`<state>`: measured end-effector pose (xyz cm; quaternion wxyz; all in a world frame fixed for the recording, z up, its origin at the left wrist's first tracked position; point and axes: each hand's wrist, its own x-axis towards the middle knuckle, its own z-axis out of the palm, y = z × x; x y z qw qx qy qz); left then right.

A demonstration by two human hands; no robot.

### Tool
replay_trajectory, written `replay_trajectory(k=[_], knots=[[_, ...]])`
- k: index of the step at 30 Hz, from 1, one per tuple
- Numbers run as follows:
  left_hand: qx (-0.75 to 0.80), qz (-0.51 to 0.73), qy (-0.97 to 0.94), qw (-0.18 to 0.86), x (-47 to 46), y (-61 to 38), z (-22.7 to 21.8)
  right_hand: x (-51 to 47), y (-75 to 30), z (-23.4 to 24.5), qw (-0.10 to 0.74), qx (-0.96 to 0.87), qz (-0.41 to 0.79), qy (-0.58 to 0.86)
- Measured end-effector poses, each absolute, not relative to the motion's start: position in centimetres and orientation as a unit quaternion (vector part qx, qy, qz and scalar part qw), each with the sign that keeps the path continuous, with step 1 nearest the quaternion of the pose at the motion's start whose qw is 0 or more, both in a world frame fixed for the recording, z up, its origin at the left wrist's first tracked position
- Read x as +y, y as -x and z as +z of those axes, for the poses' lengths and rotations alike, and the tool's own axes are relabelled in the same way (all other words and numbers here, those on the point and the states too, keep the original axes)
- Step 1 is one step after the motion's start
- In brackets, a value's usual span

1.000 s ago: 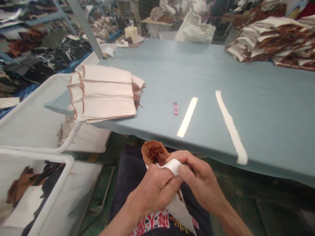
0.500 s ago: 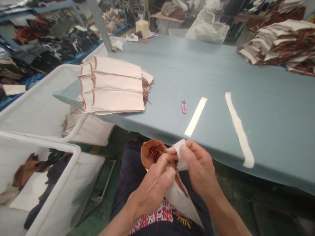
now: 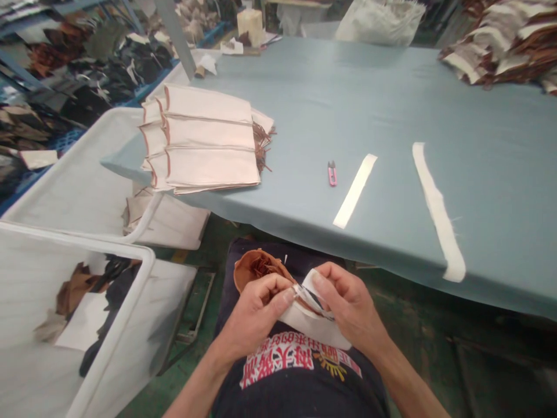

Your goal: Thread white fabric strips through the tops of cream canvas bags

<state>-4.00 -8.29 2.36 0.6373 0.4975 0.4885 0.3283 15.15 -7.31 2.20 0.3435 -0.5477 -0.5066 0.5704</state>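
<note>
Over my lap lies a brown and cream fabric piece (image 3: 243,271), its brown end gaping round a bunch of brown strands. My left hand (image 3: 256,313) is closed on the edge of this piece, thumb pressed against the fingers. A white strip (image 3: 310,283) is pinched between the thumb and fingers of my right hand (image 3: 354,305), beside that same edge. Part of the fabric is hidden behind both hands. On the table in front of them are pink thread snips (image 3: 332,175), a short cream strip (image 3: 355,190) and a longer white strip (image 3: 438,212).
A stack of cream fabric pieces (image 3: 213,136) with brown edging lies at the left of the blue-covered table (image 3: 331,98). White bins (image 3: 148,255) stand left of my legs. More brown and cream pieces (image 3: 500,46) are piled at the far right, near a white sack (image 3: 380,23).
Both hands have come lower, and the fabric's brown end has shifted left. My left hand has moved left, opening a gap between the hands where the edge and white strip show.
</note>
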Motion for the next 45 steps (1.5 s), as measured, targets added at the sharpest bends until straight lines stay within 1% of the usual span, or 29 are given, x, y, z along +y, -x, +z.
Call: replay_trajectory(k=[3, 6, 11, 16, 20, 25, 32, 40, 45], knots=[[0.472, 0.342, -0.495, 0.644, -7.6, 4.2, 3.0, -8.2, -15.7, 3.2, 0.317, -0.545, 0.529, 0.568], [0.458, 0.362, -0.477, 0.657, -6.8, 4.1, 3.5, -8.8, -15.9, 4.8, 0.312, -0.585, 0.489, 0.566], [0.449, 0.394, -0.444, 0.668, -6.3, 3.4, 3.6, -8.4, -15.4, 7.4, 0.357, -0.638, 0.385, 0.563], [0.45, 0.426, -0.426, 0.659, -6.4, 3.0, 3.7, -7.4, -14.6, 8.0, 0.398, -0.662, 0.324, 0.546], [0.465, 0.433, -0.421, 0.647, -6.4, 2.7, 3.7, -7.2, -14.3, 7.9, 0.42, -0.664, 0.305, 0.538], [0.469, 0.438, -0.413, 0.646, -6.2, 2.5, 3.8, -7.2, -13.9, 8.1, 0.425, -0.673, 0.3, 0.525], [0.474, 0.444, -0.408, 0.642, -6.5, 2.8, 4.0, -6.9, -13.3, 6.8, 0.395, -0.675, 0.301, 0.547], [0.488, 0.442, -0.404, 0.636, -6.7, 3.0, 3.8, -6.9, -12.7, 6.8, 0.405, -0.687, 0.283, 0.532], [0.473, 0.451, -0.393, 0.647, -6.7, 3.0, 3.7, -7.2, -12.4, 6.1, 0.414, -0.713, 0.222, 0.521]])
